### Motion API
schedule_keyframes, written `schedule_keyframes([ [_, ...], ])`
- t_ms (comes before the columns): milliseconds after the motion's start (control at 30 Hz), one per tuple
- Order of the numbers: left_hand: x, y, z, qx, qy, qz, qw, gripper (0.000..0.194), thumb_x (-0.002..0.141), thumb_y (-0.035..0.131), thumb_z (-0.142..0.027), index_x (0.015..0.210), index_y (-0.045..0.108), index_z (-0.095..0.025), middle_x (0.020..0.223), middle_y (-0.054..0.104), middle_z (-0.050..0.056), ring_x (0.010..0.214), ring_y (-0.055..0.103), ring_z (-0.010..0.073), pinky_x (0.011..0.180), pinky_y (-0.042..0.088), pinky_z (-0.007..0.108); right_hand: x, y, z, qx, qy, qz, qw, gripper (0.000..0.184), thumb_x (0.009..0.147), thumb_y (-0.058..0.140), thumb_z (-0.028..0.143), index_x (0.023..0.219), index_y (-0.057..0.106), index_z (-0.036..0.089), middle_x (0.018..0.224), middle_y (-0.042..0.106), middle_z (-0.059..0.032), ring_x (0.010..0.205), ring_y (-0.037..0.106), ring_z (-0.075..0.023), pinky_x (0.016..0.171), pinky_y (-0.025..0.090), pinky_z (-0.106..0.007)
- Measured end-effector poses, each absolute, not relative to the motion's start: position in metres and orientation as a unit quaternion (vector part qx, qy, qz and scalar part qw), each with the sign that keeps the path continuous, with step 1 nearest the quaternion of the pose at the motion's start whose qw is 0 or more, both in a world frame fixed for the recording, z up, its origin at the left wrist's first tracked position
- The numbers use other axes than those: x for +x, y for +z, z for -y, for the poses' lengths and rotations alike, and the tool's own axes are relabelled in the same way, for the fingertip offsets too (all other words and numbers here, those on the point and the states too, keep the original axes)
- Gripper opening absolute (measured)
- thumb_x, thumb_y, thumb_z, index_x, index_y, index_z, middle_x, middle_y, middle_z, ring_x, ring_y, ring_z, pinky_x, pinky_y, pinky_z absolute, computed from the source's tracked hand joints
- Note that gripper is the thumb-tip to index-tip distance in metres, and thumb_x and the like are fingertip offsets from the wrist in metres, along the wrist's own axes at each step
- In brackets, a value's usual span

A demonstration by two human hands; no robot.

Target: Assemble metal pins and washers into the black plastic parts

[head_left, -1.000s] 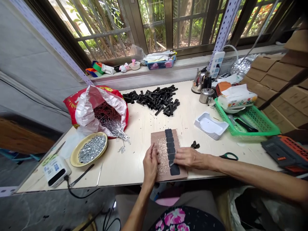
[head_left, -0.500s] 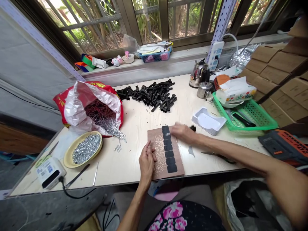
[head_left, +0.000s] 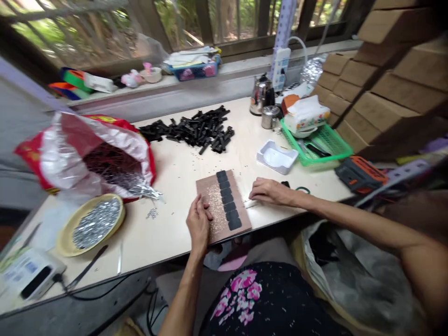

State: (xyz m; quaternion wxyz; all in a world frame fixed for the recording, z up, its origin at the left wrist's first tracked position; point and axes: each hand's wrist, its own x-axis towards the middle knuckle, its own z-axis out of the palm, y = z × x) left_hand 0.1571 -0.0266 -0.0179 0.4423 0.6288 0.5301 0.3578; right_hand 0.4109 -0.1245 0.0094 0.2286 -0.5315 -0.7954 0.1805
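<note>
A brown board [head_left: 241, 186] lies flat near the table's front edge, with a column of several black rounded pieces [head_left: 227, 196] along it. Pale specks [head_left: 216, 210] cover the part left of that column. My left hand [head_left: 199, 221] is at the board's left edge, its curled fingers holding it. Right of the board, my right hand [head_left: 266, 190] is low over the table with its fingers pinched together. What they hold, if anything, is too small to make out. A pale, shiny strip [head_left: 250, 204] lies just below those fingers, beside the board.
Black parts [head_left: 199, 128] are heaped at the back. At left are a red bag [head_left: 145, 144] of metal pins and a yellow bowl [head_left: 121, 217] of small metal pieces. A white tray [head_left: 276, 156], a green basket [head_left: 317, 163] and an orange-black tool [head_left: 360, 175] stand right.
My right hand has moved from above the board's upper right to the table beside it. My left hand stays at the board's edge. The camera view has swung right.
</note>
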Motion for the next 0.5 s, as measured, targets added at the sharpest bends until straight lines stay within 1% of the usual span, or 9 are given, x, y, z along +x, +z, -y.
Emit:
schedule_keyframes([
  [100,0.158,-0.018,0.026,0.638,0.349,-0.523,0.445,0.05,0.088,0.041,-0.045,0.126,0.051,-0.015,0.072,0.057,0.0,0.048,0.047,0.0066,0.047,0.04,0.018,0.446,0.03,0.191,-0.619,0.232,0.728,0.184,0.031,0.094,0.04,0.036,0.092,0.068,0.022,0.085,0.062,-0.0057,0.083,0.056,-0.0175,0.078,0.043,-0.03],
  [200,0.16,-0.019,0.024,0.646,0.345,-0.515,0.445,0.05,0.087,0.041,-0.047,0.125,0.052,-0.017,0.075,0.057,-0.001,0.048,0.047,0.0063,0.045,0.04,0.018,0.467,0.044,0.262,-0.698,0.255,0.652,0.152,0.035,0.093,0.04,0.042,0.09,0.069,0.022,0.085,0.063,-0.0069,0.081,0.058,-0.0182,0.077,0.043,-0.031],
  [333,0.156,-0.016,0.024,0.642,0.341,-0.523,0.444,0.051,0.085,0.044,-0.048,0.126,0.052,-0.018,0.075,0.059,0.0,0.048,0.049,0.0079,0.045,0.041,0.019,0.476,0.041,0.33,-0.73,0.311,0.606,0.053,0.039,0.091,0.042,0.046,0.082,0.071,0.022,0.077,0.065,-0.0093,0.071,0.061,-0.0168,0.069,0.046,-0.028],
  [400,0.152,-0.014,0.025,0.634,0.334,-0.536,0.446,0.054,0.085,0.043,-0.05,0.126,0.052,-0.016,0.07,0.059,0.0,0.048,0.05,0.0099,0.045,0.042,0.021,0.479,0.034,0.334,-0.755,0.272,0.595,0.05,0.032,0.086,0.051,0.047,0.09,0.072,0.023,0.088,0.066,-0.013,0.082,0.064,-0.0197,0.074,0.047,-0.029],
  [433,0.151,-0.014,0.025,0.631,0.331,-0.54,0.448,0.055,0.085,0.043,-0.051,0.125,0.053,-0.015,0.068,0.059,0.0,0.047,0.05,0.0109,0.045,0.042,0.022,0.48,0.032,0.325,-0.756,0.255,0.6,0.06,0.03,0.086,0.052,0.046,0.096,0.071,0.025,0.091,0.066,-0.0131,0.085,0.064,-0.02,0.076,0.048,-0.029],
  [500,0.149,-0.014,0.024,0.619,0.347,-0.541,0.451,0.057,0.083,0.046,-0.053,0.123,0.056,-0.015,0.068,0.061,0.002,0.046,0.051,0.0118,0.046,0.044,0.024,0.477,0.031,0.29,-0.742,0.228,0.622,0.101,0.029,0.089,0.047,0.042,0.102,0.069,0.027,0.097,0.066,-0.0125,0.089,0.064,-0.0199,0.078,0.048,-0.028],
])
